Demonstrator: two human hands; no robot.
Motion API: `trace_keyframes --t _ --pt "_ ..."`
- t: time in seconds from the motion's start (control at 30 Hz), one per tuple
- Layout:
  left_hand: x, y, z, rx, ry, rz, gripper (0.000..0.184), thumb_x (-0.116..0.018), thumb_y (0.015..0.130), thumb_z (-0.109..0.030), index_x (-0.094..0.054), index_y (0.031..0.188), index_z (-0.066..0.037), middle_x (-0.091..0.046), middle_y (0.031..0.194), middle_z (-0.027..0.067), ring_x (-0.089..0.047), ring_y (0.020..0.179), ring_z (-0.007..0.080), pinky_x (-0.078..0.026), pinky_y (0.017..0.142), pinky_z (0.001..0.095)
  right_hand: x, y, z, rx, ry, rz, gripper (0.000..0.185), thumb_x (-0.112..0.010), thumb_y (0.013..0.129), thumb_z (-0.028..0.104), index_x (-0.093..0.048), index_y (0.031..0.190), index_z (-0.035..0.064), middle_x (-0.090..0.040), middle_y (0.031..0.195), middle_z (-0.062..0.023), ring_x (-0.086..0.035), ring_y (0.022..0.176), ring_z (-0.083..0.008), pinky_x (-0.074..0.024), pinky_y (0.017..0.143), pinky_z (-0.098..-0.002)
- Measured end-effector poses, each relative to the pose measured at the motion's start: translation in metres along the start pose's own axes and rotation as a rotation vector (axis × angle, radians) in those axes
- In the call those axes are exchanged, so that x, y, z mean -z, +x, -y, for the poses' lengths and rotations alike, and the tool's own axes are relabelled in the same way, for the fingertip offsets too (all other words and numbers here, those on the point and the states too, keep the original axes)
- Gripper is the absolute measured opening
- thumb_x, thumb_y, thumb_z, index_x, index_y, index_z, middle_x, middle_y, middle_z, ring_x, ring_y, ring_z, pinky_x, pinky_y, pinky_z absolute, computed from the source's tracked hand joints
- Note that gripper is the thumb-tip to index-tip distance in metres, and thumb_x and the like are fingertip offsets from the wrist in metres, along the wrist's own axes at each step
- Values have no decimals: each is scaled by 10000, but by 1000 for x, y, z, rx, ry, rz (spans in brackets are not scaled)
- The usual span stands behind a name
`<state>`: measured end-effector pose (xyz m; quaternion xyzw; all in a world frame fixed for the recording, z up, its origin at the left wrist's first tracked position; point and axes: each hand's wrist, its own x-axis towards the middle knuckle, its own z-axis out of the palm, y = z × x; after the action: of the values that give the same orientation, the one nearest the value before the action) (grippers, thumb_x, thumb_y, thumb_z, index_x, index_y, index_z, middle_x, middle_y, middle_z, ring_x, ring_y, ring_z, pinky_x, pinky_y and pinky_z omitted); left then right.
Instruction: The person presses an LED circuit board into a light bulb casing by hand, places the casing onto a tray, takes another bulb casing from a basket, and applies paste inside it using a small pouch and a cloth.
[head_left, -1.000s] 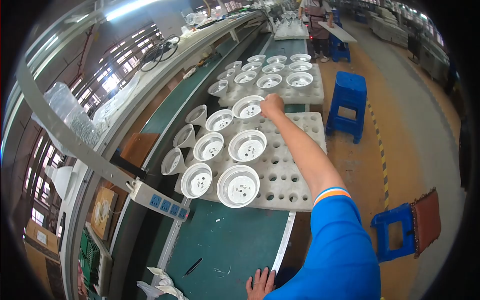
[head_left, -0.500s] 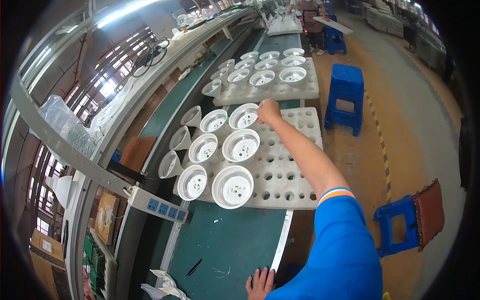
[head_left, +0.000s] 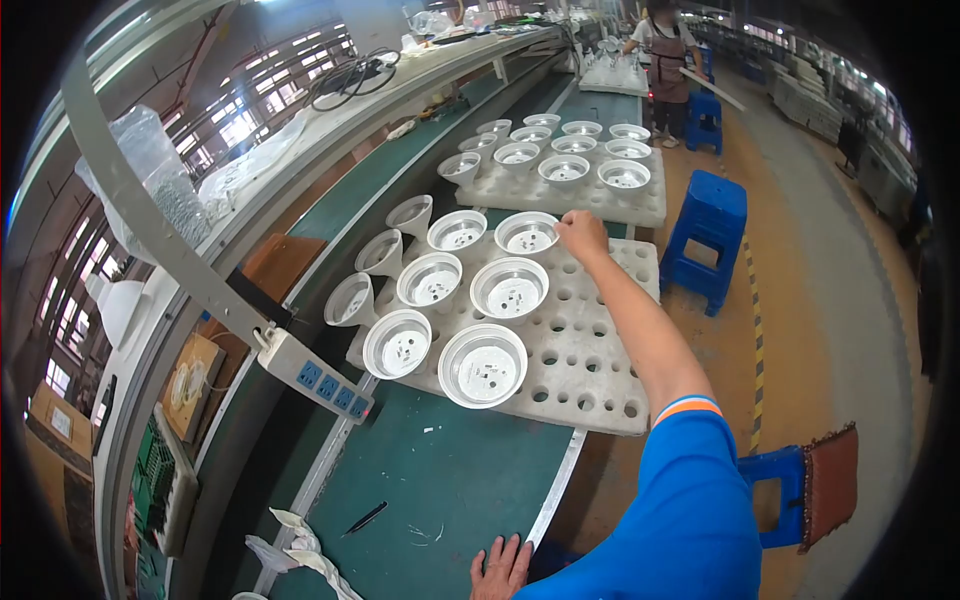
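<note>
My right hand [head_left: 583,236] is closed at the right rim of a white lamp cup [head_left: 527,233], its fingertips partly hidden. The cup sits upright in the far row of a white foam tray [head_left: 570,345] full of round holes. Nearer in the same tray are other white lamp cups, one large at the front [head_left: 482,366] and another behind it [head_left: 509,288]. Several more stand to their left, the outermost tilted. Small dark slots or parts show on the cup floors. My left hand [head_left: 502,568] rests with fingers spread on the near edge of the green conveyor belt [head_left: 440,470].
Farther up the belt lies a second foam tray [head_left: 560,200] with more cups. A power strip [head_left: 318,380] juts over the belt's left side. A black pen-like tool [head_left: 365,518] and white cloth [head_left: 305,550] lie near me. Blue stools [head_left: 706,240] stand right; a person [head_left: 668,70] stands beyond.
The camera view has shifted, so the trays and stools appear displaced. My right hand stays at the same cup's rim. My left hand remains on the belt edge.
</note>
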<state>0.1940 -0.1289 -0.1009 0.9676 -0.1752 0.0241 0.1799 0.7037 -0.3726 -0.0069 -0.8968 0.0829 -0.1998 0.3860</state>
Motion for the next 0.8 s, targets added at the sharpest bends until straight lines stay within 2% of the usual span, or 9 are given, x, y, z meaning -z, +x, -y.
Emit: trace_keyframes --t 0.13,0.2,0.23,0.3,0.43,0.5,0.57,0.7,0.8 --pt "-2 0 1 -15 10 -18 593 -499 923 -269 -339 1459 -71 -323 1517 147 -275 1413 349 -197 1116 567 14 -9 20 58 -97 -131 201 -539 862 168 -703 943 85 -703 917 -179 -663 911 -360 -518 780 -457" --pt "-4 -1 3 -11 15 -24 591 -487 925 -282 -342 1458 -70 -327 1515 148 -281 1410 349 -203 1113 568 14 -8 20 267 -129 -67 216 -501 882 161 -691 953 87 -698 935 -190 -659 916 -364 -481 793 -486" --pt "-4 -1 4 -27 42 -11 592 -481 926 -289 -341 1457 -68 -331 1511 152 -289 1405 352 -208 1109 570 13 -8 20 275 -134 -56 216 -501 882 161 -691 953 87 -698 935 -190 -659 916 -364 -481 793 -486" --pt "-3 0 3 -34 64 -7 593 -475 927 -295 -340 1457 -66 -336 1507 156 -297 1400 355 -212 1106 573 8 -6 22 487 -188 37 248 -499 864 144 -705 1000 119 -705 998 -142 -646 976 -343 -430 865 -496" --pt "-1 1 2 -37 7 -40 594 -461 927 -302 -334 1456 -63 -345 1498 171 -315 1389 367 -214 1104 574 3 1 28 480 -293 201 296 -483 848 107 -708 1038 141 -708 1023 -115 -634 1021 -329 -385 921 -482" --pt "-4 0 4 -38 7 -49 593 -455 928 -305 -333 1456 -63 -346 1496 175 -317 1388 370 -211 1106 573 4 5 31 557 -380 363 301 -473 865 146 -715 1038 185 -690 1059 -150 -640 1004 -339 -372 883 -548" --pt "-6 0 5 -62 104 -55 588 -444 928 -310 -337 1455 -70 -352 1493 171 -322 1387 364 -207 1111 564 4 6 36 581 -454 405 304 -462 869 155 -715 1035 185 -684 1087 -137 -640 1011 -335 -381 881 -548" --pt "-6 0 3 -34 59 -62 581 -437 930 -312 -344 1452 -76 -357 1492 162 -325 1388 353 -205 1114 556 4 5 49 633 -640 518 308 -431 884 174 -712 1009 168 -674 1120 -114 -643 1012 -331 -416 860 -552" --pt "-11 -1 5 -35 81 -69 577 -435 931 -315 -349 1450 -78 -363 1490 152 -329 1388 342 -204 1117 551 -2 8 48 654 -644 476 302 -427 887 166 -714 977 137 -685 1073 -112 -647 994 -327 -440 824 -552"
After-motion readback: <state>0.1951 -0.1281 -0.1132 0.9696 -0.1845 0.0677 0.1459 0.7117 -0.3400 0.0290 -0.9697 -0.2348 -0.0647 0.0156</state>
